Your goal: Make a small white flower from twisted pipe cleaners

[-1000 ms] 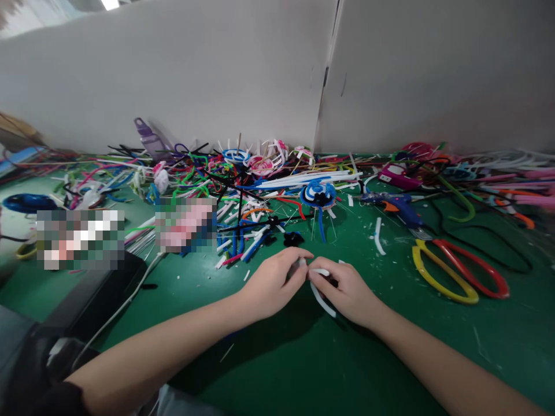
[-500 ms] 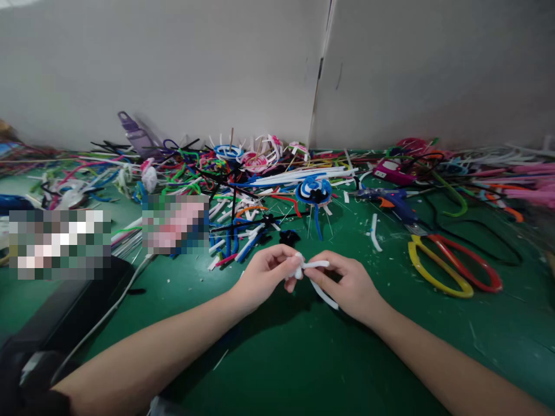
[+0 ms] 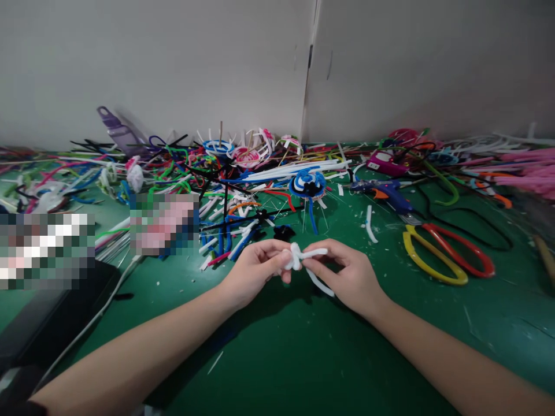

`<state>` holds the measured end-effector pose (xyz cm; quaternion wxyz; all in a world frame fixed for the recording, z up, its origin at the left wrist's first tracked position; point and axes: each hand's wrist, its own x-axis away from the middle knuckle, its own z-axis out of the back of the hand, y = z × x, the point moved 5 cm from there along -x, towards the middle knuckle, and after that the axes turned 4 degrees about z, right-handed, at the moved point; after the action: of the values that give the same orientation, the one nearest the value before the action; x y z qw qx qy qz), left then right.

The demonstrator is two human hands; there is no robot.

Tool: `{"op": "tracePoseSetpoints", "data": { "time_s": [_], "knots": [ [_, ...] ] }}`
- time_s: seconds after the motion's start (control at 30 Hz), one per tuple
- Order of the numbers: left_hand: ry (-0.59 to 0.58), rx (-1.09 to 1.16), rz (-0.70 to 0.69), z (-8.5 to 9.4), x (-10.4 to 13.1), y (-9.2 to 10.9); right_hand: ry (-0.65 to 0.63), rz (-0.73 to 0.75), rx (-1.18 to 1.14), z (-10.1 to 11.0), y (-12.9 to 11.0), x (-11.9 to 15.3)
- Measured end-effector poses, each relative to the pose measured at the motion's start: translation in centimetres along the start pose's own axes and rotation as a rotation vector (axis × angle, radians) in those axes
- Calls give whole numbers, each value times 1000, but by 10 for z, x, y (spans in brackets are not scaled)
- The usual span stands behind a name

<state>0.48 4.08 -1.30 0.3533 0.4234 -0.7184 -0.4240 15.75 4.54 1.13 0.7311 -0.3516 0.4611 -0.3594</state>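
A white pipe cleaner (image 3: 295, 257), bunched into a small knot at one end, is held between my two hands over the table. My left hand (image 3: 255, 268) pinches the knotted part between thumb and fingers. Close by on the right, the fingers of my right hand (image 3: 347, 274) are closed on the same pipe cleaner near the knot. One loose tail sticks out across the right fingers, and another curves down below them. Just beyond my hands stands a blue, white and black pipe-cleaner piece (image 3: 307, 184) with a blue stem.
Red-and-yellow-handled scissors (image 3: 436, 254) lie at right, with a blue glue gun (image 3: 385, 193) behind. Cut pipe-cleaner pieces (image 3: 234, 231) and coloured stems cover the back of the green table (image 3: 277, 352). A purple bottle (image 3: 121, 130) leans by the wall; a black device (image 3: 43, 318) is at left.
The view has shifted slightly, so the table things sit a little further left. Both hands keep their hold on the white pipe cleaner, and its knot shows more plainly.
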Motion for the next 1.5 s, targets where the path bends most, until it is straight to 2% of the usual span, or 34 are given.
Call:
{"op": "tracePoseSetpoints", "data": {
  "time_s": [0.2,0.5,0.67,0.97,1.2,1.37,1.5],
  "knots": [
    [60,-56,17,1,-1,-2,71,115,70,3,-6,2],
    [97,-143,27,-2,1,3,-59,195,193,-6,-9,5],
    [13,-190,33,-11,6,4,-154,264,235,-13,-8,6],
    [66,-290,-60,-6,4,11,-81,97,149,-5,-6,0],
    [170,-281,-19,2,3,6,-128,165,201,-7,-8,3],
    [164,-321,-14,2,3,6,-134,241,253,-10,-9,7],
    [143,-338,-7,0,3,5,-128,167,226,-9,-6,4]
  ]
}}
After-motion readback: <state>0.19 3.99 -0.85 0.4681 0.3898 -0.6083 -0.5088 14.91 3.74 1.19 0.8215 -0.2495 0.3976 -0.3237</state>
